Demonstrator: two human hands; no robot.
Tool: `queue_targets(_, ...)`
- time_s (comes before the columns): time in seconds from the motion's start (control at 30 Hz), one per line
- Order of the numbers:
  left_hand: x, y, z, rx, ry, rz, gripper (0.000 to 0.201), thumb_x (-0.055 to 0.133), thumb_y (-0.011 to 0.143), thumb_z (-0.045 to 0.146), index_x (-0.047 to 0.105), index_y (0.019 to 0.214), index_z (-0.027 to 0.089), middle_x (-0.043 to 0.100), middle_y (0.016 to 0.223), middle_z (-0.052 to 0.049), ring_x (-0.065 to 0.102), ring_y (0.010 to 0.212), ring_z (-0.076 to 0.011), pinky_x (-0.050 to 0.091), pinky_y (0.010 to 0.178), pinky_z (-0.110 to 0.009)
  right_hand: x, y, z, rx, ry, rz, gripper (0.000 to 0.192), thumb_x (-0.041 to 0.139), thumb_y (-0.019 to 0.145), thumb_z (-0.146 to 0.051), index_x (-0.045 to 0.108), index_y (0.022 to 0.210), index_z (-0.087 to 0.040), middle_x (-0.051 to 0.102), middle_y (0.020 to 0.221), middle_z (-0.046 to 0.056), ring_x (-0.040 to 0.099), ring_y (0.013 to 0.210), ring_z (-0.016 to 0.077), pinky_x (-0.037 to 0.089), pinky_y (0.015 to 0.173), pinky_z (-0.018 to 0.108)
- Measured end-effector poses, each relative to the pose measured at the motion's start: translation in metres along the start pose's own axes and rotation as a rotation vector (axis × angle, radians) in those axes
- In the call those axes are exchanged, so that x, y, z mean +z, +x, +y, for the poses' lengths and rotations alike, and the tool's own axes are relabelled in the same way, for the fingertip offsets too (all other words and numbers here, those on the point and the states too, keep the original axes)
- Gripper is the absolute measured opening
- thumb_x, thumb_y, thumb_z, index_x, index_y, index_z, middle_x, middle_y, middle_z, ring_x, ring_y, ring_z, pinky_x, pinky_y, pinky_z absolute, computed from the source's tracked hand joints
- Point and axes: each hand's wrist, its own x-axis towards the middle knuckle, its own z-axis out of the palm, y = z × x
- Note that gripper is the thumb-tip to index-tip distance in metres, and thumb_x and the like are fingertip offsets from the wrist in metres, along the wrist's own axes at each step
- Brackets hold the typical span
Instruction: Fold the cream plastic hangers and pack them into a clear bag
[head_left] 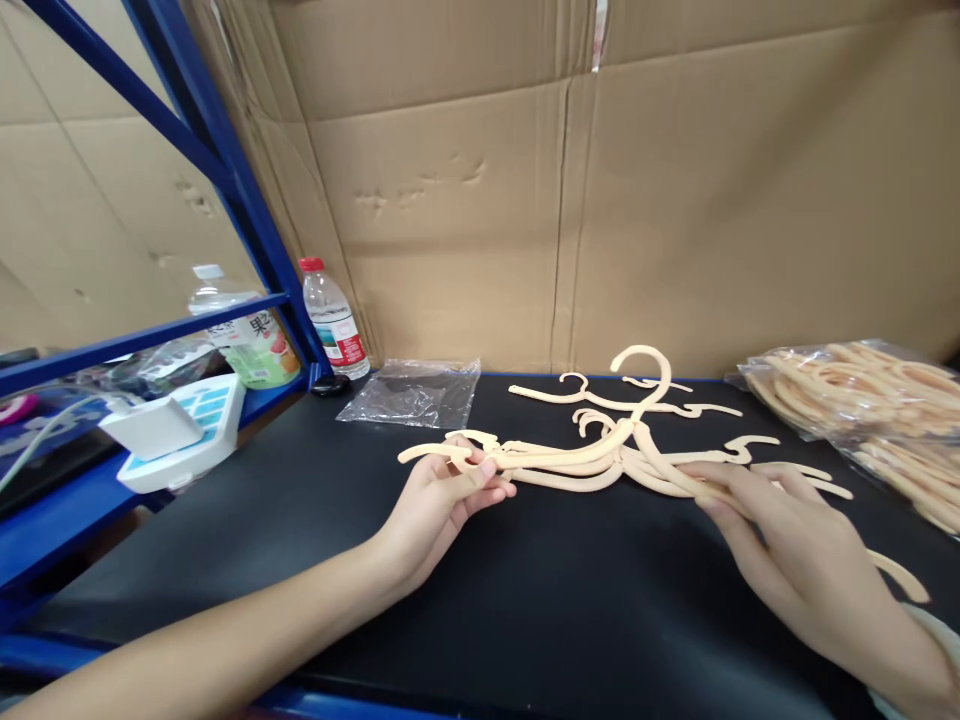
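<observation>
Our left hand (442, 495) pinches one end of a stack of cream hangers (600, 455); our right hand (780, 530) grips the other end, just above the black surface (525, 600). Beyond: loose hanger (600, 398), bagged hangers (870, 400), empty plastic bag (412, 392), water bottle (334, 320).

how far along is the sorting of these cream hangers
Early, by the look of it. Both hands hold one bunch of cream plastic hangers on the black table: left hand at one end, right hand at the other. One loose cream hanger lies behind it. The clear bag full of cream hangers is still packed, and a flat empty clear bag lies nearby.
</observation>
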Motion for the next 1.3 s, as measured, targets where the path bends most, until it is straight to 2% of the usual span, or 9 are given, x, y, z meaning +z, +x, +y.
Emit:
queue_targets(0.17,0.002,-0.004,-0.002,-0.141,0.156,-0.129,0.022,0.071,0.078,0.028,0.057,0.074,0.013,0.071,0.082,-0.009,0.067,0.063,-0.0117,0.055,0.063,-0.02,-0.003,0.003,0.006,0.015,0.027,-0.046,0.025,0.036,0.098,-0.029,0.054,0.113,-0.021,0.067,0.097,0.005,0.057,0.08,0.0224,0.042,0.077,0.037)
queue_targets(0.27,0.005,-0.013,-0.004,-0.125,0.448,-0.292,0.019,0.065,0.081,0.026,0.055,0.07,0.015,0.069,0.073,-0.007,0.064,0.055,-0.013,0.053,0.053,-0.022,-0.009,0.001,0.016,0.076,0.048,-0.056,0.027,0.037,0.098,-0.033,0.055,0.113,-0.021,0.067,0.096,0.006,0.058,0.084,0.0238,0.044,0.074,0.036)
queue_targets(0.4,0.012,-0.032,-0.003,0.469,1.119,-0.517,0.013,0.054,0.086,0.016,0.064,0.078,0.017,0.067,0.075,-0.009,0.063,0.068,-0.0192,0.053,0.062,-0.029,-0.015,-0.005,0.03,0.058,0.072,-0.11,0.026,0.039,0.097,-0.033,0.055,0.114,-0.021,0.066,0.102,0.007,0.06,0.089,0.0238,0.047,0.078,0.037)
queue_targets(0.5,0.013,-0.038,-0.001,0.786,1.322,-0.672,0.025,0.051,0.085,0.009,0.067,0.101,0.017,0.07,0.103,-0.013,0.063,0.096,-0.0263,0.051,0.088,-0.037,-0.015,-0.007,0.032,-0.006,0.113,-0.185,0.022,0.04,0.097,-0.029,0.056,0.111,-0.021,0.066,0.104,0.007,0.061,0.091,0.0224,0.047,0.081,0.038)
queue_targets(0.63,0.009,-0.035,-0.003,0.765,1.387,-0.629,0.044,0.055,0.084,0.015,0.056,0.127,0.021,0.05,0.14,-0.01,0.041,0.131,-0.0325,0.035,0.109,-0.048,-0.013,-0.005,0.028,-0.011,0.18,-0.275,0.022,0.04,0.097,-0.025,0.055,0.112,-0.021,0.065,0.106,0.007,0.06,0.097,0.0212,0.048,0.084,0.037)
queue_targets(0.9,0.003,-0.03,-0.015,0.661,1.526,-0.454,0.046,0.055,0.086,0.024,0.051,0.132,0.024,0.049,0.142,-0.008,0.04,0.132,-0.031,0.025,0.113,-0.054,-0.011,-0.002,0.026,0.004,0.178,-0.357,0.024,0.036,0.097,-0.022,0.06,0.094,-0.019,0.06,0.096,0.009,0.057,0.091,0.0226,0.048,0.082,0.041)
queue_targets(1.03,-0.001,-0.028,-0.015,0.644,1.57,-0.483,0.052,0.053,0.089,0.03,0.044,0.139,0.025,0.043,0.146,-0.009,0.038,0.134,-0.0323,0.026,0.112,-0.054,-0.007,-0.003,0.028,0.02,0.169,-0.311,0.021,0.038,0.096,-0.019,0.06,0.097,-0.02,0.058,0.104,0.01,0.057,0.098,0.0233,0.05,0.085,0.041)
queue_targets(1.13,-0.004,-0.026,-0.017,0.653,1.628,-0.488,0.057,0.049,0.091,0.032,0.034,0.145,0.024,0.033,0.152,-0.009,0.031,0.138,-0.0323,0.026,0.111,-0.054,-0.004,-0.003,0.028,0.041,0.123,-0.286,0.023,0.04,0.095,-0.02,0.058,0.109,-0.02,0.057,0.116,0.013,0.054,0.112,0.0261,0.048,0.092,0.046)
queue_targets(1.3,-0.005,-0.022,-0.025,0.718,1.692,-0.375,0.069,0.05,0.089,0.036,0.02,0.15,0.024,0.023,0.155,-0.01,0.021,0.142,-0.0354,0.019,0.112,-0.058,0.001,-0.002,0.028,0.024,0.028,-0.418,0.054,0.04,0.097,-0.041,0.032,0.145,-0.018,0.038,0.147,0.014,0.022,0.141,0.0313,0.03,0.109,0.057)
